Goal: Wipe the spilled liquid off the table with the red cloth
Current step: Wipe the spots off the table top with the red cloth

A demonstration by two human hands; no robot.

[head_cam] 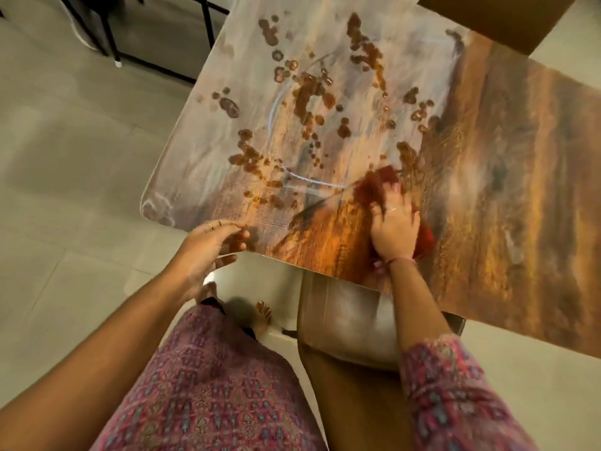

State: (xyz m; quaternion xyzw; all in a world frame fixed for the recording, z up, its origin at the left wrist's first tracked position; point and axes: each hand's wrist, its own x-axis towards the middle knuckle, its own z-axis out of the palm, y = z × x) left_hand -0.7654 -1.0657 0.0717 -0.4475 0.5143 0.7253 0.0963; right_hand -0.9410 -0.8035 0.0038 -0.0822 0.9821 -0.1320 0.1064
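Note:
Brown spilled liquid (309, 96) lies in blots and drops across the middle and far part of the glossy table (487, 164). The red cloth (374, 187) lies on the table near its front edge, bunched and blurred. My right hand (395, 227) presses flat on the cloth with fingers spread; red fabric shows beyond the fingertips and to the right of the palm. My left hand (208, 252) hovers at the table's front left edge, fingers relaxed and slightly curled, holding nothing.
A brown chair (344, 336) with a shiny seat stands tucked under the table's front edge, in front of me. Black metal furniture legs (110, 40) stand on the tiled floor at the far left. A brown box-like surface (494, 17) sits at the table's far right corner.

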